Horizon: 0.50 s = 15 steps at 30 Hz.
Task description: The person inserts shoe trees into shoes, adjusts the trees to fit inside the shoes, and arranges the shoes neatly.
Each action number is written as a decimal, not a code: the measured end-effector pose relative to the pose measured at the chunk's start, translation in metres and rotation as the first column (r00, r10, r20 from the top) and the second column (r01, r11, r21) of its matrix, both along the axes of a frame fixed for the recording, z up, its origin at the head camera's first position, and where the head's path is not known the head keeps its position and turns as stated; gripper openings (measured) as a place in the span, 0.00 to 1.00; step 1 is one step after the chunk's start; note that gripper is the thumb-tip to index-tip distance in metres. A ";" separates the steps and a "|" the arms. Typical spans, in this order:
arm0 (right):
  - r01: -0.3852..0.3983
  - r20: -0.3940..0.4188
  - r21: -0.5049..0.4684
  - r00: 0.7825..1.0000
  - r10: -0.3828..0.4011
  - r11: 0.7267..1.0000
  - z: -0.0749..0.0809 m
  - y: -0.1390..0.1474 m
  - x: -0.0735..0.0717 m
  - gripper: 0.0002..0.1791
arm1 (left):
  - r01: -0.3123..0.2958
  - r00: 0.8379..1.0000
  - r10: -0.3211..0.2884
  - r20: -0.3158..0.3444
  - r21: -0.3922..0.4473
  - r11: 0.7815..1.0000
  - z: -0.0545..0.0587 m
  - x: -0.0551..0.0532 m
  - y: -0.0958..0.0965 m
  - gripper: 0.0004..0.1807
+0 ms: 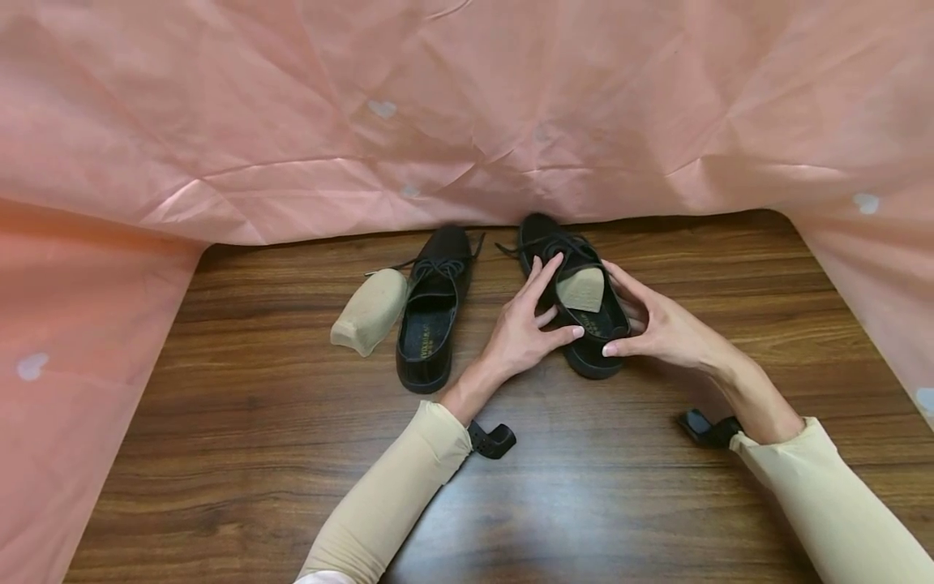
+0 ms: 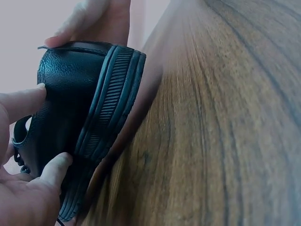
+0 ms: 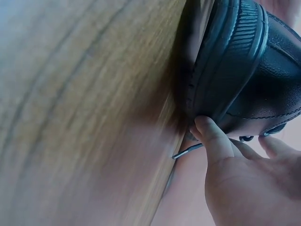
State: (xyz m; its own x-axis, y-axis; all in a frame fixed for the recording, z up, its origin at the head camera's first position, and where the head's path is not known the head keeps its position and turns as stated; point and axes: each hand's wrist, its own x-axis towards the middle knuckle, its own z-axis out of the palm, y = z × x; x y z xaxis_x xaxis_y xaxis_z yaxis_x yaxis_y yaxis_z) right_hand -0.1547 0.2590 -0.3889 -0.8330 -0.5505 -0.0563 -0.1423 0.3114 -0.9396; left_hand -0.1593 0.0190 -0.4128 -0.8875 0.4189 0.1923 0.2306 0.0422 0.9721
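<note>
A black lace-up shoe (image 1: 594, 357) stands on the wooden floor, held between both hands in the head view. Inside its opening sits a beige moulded shoe insert (image 1: 582, 289); the insert's front is hidden in the toe. My left hand (image 1: 521, 328) grips the left side, its thumb at the collar and fingers along the upper. On the opposite side, my right hand (image 1: 660, 328) has its thumb by the heel collar and fingers against the side. The left wrist view shows the shoe's ribbed sole edge (image 2: 113, 80) and fingers (image 2: 56, 169) touching the upper.
To the left stands the matching black shoe (image 1: 426, 369), its laces tied and its inside showing. A second beige insert (image 1: 370, 312) lies beside it on the floor (image 1: 277, 454). Pink cloth (image 1: 467, 122) with pale hearts hangs behind and along both sides, close to the shoe toes.
</note>
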 end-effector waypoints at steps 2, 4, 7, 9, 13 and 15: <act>0.001 -0.005 0.005 1.000 -0.001 1.000 0.000 0.001 0.002 0.61 | 0.010 1.000 -0.010 0.000 0.003 1.000 0.000 0.001 0.001 0.52; 0.002 -0.007 0.006 1.000 -0.002 1.000 0.000 0.003 0.004 0.61 | 0.023 1.000 -0.023 0.002 0.007 1.000 0.005 0.004 0.002 0.53; -0.002 -0.019 0.000 1.000 0.002 1.000 0.000 0.005 0.006 0.61 | 0.038 0.999 -0.038 0.005 0.004 0.999 0.005 0.004 0.004 0.53; -0.002 -0.020 -0.007 1.000 0.001 1.000 0.000 0.006 0.008 0.62 | 0.045 0.999 -0.045 0.010 -0.003 0.999 0.005 0.005 0.005 0.54; 0.012 -0.023 -0.006 1.000 -0.012 1.000 0.001 0.009 0.013 0.62 | 0.064 0.998 -0.064 0.018 -0.026 0.998 0.001 0.004 0.009 0.57; 0.022 -0.019 -0.004 1.000 -0.022 1.000 0.001 0.011 0.015 0.62 | 0.075 0.997 -0.074 0.024 -0.039 0.996 0.002 0.005 0.012 0.58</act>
State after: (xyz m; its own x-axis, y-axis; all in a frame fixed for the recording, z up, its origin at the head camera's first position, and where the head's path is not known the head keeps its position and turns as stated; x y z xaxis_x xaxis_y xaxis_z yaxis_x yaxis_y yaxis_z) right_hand -0.1399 0.2697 -0.3881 -0.8458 -0.5322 -0.0378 -0.1537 0.3110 -0.9379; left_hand -0.1543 0.0305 -0.4109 -0.8573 0.4910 0.1546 0.2127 0.0644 0.9750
